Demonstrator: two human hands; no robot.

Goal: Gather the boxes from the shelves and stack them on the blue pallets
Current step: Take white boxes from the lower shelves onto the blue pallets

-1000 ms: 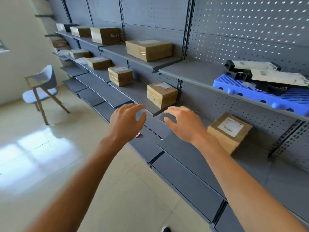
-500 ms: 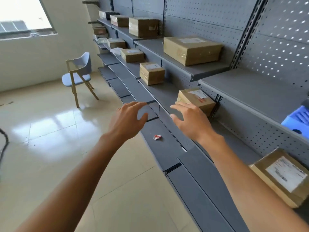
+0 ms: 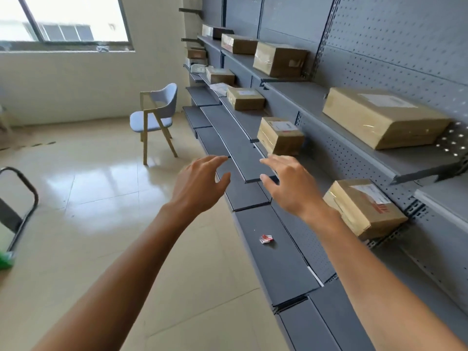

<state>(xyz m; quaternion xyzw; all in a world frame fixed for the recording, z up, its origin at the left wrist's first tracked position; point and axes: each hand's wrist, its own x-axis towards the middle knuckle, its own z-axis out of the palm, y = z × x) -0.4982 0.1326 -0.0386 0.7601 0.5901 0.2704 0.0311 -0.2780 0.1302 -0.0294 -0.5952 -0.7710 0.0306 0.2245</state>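
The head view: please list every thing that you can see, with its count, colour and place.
Cardboard boxes: at least eight, brown, on the grey wall shelves at right.
Small packet: one, red and white, on a low dark shelf.
Chair: one, pale blue seat, wooden legs, on the floor by the far wall.
Window: one, upper left.
Black tube frame: one, left edge.
Left hand: open, empty, before the shelves.
Right hand: open, empty, below a box.

I see a stockroom or shop storage space, long grey metal shelves point(image 3: 253, 150) on a pegboard wall point(image 3: 405, 46), taped cardboard boxes point(image 3: 279, 135) with shipping labels, tiled floor point(image 3: 101, 198), a lone chair point(image 3: 157, 117), a window point(image 3: 71, 19).
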